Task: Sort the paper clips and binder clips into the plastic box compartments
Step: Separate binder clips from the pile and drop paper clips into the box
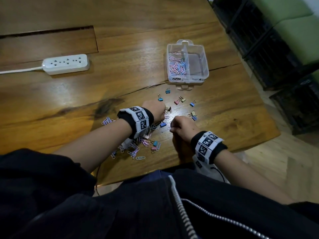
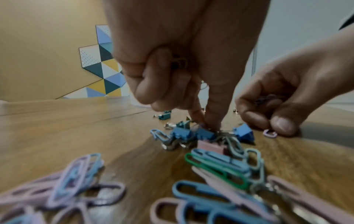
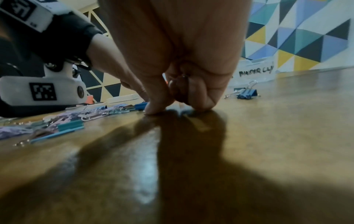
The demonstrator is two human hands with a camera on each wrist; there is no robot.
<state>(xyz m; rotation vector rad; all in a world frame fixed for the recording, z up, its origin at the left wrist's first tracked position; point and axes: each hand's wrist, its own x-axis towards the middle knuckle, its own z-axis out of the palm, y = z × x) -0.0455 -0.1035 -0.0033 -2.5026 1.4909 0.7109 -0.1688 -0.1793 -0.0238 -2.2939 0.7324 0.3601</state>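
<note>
A clear plastic box (image 1: pixel 203 54) stands at the back right; its left compartment holds paper clips (image 1: pixel 177 65) and its right one is bare. Pastel paper clips (image 1: pixel 136 147) lie heaped near the front edge, under my left wrist. Small binder clips (image 1: pixel 179 100) are scattered between the heap and the box. My left hand (image 2: pixel 207 125) is curled, pinching down at a clip among blue binder clips (image 2: pixel 244 134), with clips tucked in its palm. My right hand (image 2: pixel 275 125) holds purple paper clips in its curled fingers, and its thumb presses a pink paper clip (image 2: pixel 270 134) onto the table.
A white power strip (image 1: pixel 66 64) lies at the back left of the wooden table (image 1: pixel 51 94). Dark crates (image 1: pixel 269 49) stand on the floor beyond the table's right edge. A blue binder clip (image 3: pixel 247 92) sits in front of the labelled box (image 3: pixel 256 71).
</note>
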